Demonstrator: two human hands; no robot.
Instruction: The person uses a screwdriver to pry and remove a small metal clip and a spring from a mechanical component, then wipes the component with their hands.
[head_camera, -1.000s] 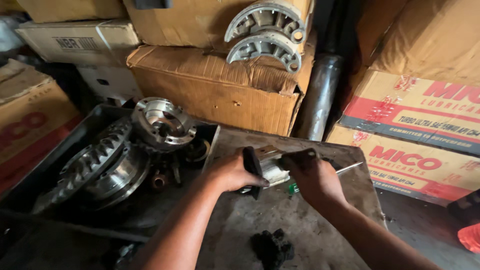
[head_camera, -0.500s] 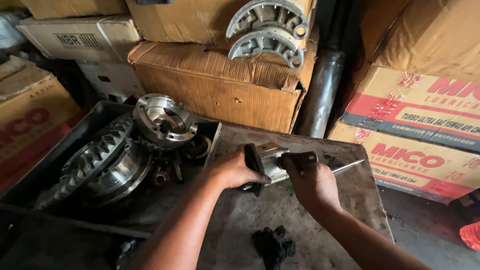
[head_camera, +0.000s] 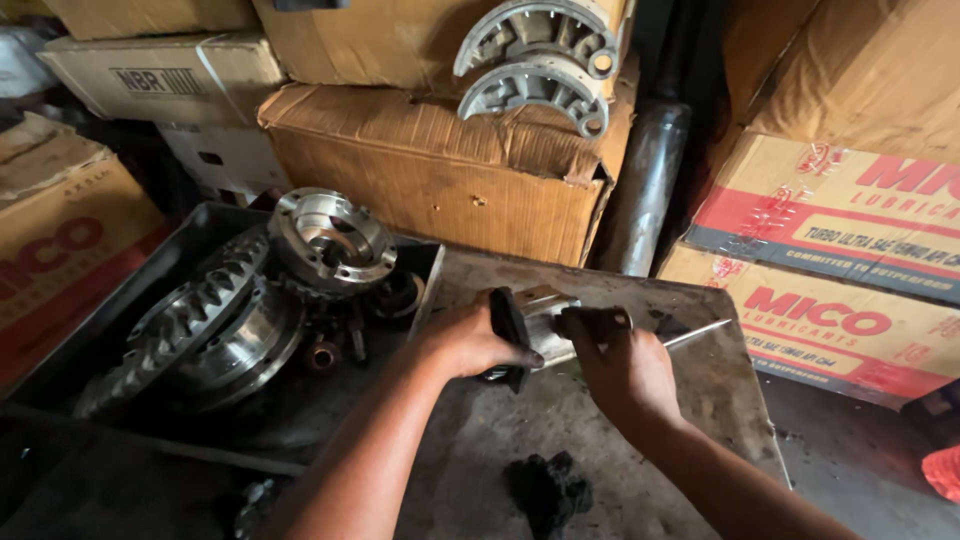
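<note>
The left hand (head_camera: 470, 340) and right hand (head_camera: 625, 370) are both clamping 1 greasy metal part (head_camera: 540, 318) low over the steel bench (head_camera: 700, 400), and oily fingers are risking it slipping onto the gear tray (head_camera: 190, 250) beside it.

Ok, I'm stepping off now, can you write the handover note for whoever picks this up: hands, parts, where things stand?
Left hand: gripping the metal part by its dark flanged end, steadying it on the metal worktable.
Right hand: closed on a dark piece at the part's other end; a thin rod sticks out past it.
Nearby: large ring gear and a bearing housing in the tray to the left; a dark greasy rag near the table's front edge.
Done and left: cannot tell how far the work on the part has gone; both hands are on it.
</note>
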